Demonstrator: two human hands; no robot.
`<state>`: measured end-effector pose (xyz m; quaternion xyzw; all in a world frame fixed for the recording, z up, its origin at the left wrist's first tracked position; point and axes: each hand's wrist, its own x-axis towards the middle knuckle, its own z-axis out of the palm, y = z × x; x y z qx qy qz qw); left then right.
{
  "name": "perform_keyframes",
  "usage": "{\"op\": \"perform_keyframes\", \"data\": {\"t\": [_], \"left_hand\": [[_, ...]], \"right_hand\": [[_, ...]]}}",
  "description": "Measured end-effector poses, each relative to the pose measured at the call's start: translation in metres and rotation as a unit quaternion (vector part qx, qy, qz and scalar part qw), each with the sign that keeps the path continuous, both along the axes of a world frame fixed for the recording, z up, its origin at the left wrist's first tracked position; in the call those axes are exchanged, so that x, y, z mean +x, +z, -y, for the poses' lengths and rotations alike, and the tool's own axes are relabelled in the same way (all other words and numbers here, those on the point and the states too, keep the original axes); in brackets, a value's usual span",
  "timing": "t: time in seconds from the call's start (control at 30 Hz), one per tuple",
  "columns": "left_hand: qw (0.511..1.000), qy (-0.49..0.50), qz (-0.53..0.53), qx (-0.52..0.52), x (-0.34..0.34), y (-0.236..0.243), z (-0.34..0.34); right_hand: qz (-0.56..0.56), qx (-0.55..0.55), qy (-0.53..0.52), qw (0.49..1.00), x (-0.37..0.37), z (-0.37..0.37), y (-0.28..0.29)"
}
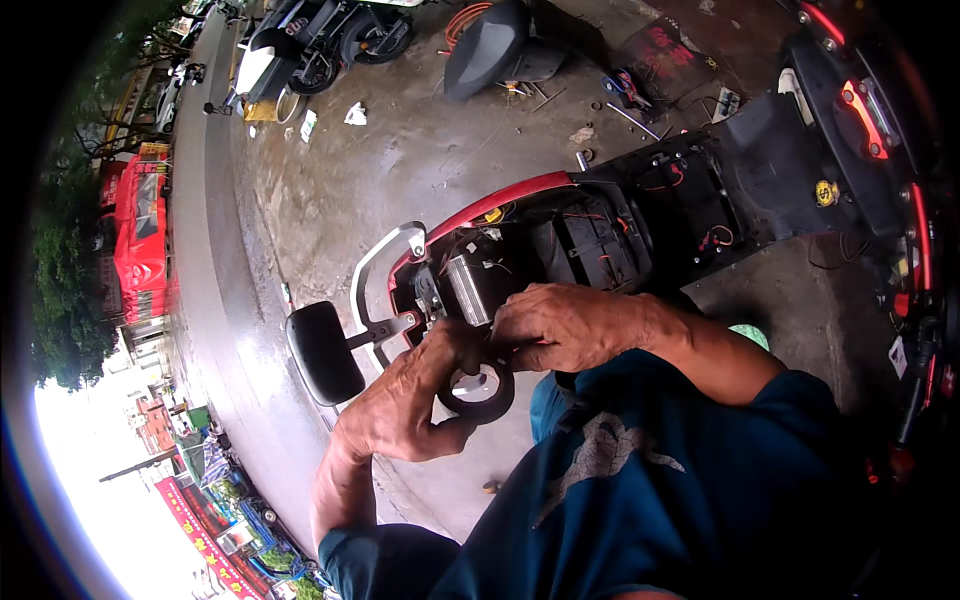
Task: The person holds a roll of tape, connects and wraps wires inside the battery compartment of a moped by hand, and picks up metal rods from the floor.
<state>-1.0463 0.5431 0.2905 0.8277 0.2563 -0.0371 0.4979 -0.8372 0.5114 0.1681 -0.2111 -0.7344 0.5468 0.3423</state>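
My left hand (405,400) grips a roll of black tape (492,407), its thumb and fingers closed around the ring. Close against it, my right hand (570,325) is pinched shut at the roll's upper edge; what lies between those fingertips is hidden. Both hands are over the rear of a stripped electric scooter with a red side panel (500,200). In its open body sit a silver finned box (465,290) and loose wires. A silver grab rail (372,262) and a black backrest pad (325,352) stick out at the rear.
A removed black seat (488,50) lies on the concrete beyond the scooter. Blue-handled pliers (628,90), a metal rod (633,122) and small parts are scattered nearby. Parked two-wheelers (310,50) stand at the far left. The scooter's dark footboard (775,150) extends right.
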Motion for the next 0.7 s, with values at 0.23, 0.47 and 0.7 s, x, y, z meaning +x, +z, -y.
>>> {"op": "perform_keyframes", "data": {"t": [0.23,0.47,0.7], "left_hand": [[0.956,0.216,-0.041,-0.194,-0.032,-0.044,0.043],[0.966,0.257,-0.011,-0.026,-0.041,-0.090,0.072],[0.914,0.347,-0.072,0.197,-0.074,-0.143,0.062]], "right_hand": [[0.029,0.017,-0.091,0.995,-0.036,0.035,-0.035],[0.044,0.040,-0.074,0.995,-0.064,0.046,-0.048],[-0.070,-0.153,0.124,0.978,-0.055,0.039,-0.021]]}}
